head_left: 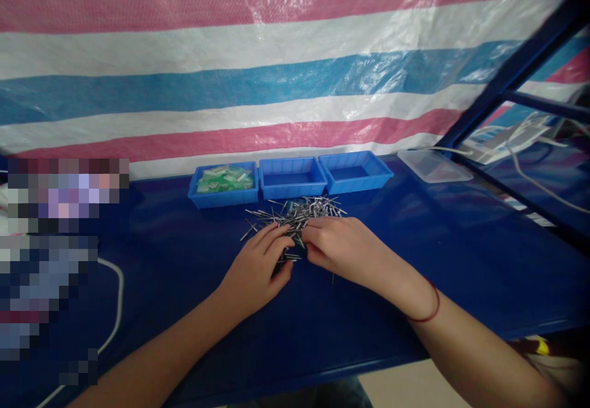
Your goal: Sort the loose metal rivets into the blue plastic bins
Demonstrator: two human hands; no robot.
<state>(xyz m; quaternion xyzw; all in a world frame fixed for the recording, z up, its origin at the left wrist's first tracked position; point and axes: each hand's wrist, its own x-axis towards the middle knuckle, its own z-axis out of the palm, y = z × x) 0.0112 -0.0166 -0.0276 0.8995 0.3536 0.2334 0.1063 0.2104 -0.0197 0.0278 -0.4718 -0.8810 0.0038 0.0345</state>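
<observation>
A loose pile of thin metal pins (302, 209) lies on the blue table (437, 242), in front of three blue trays. My left hand (258, 266) rests at the pile's near edge, its fingers curled and pinched on some pins. My right hand (343, 245) meets it from the right, fingers bent inward and pressed to the same spot; what they hold is hidden. A red string is tied round my right wrist.
The left blue tray (224, 184) holds green and white small parts. The middle tray (291, 176) and the right tray (354, 171) look empty. A clear plastic lid (433, 165) lies at the back right. A white cable (117, 297) curves on the left. A striped tarpaulin hangs behind.
</observation>
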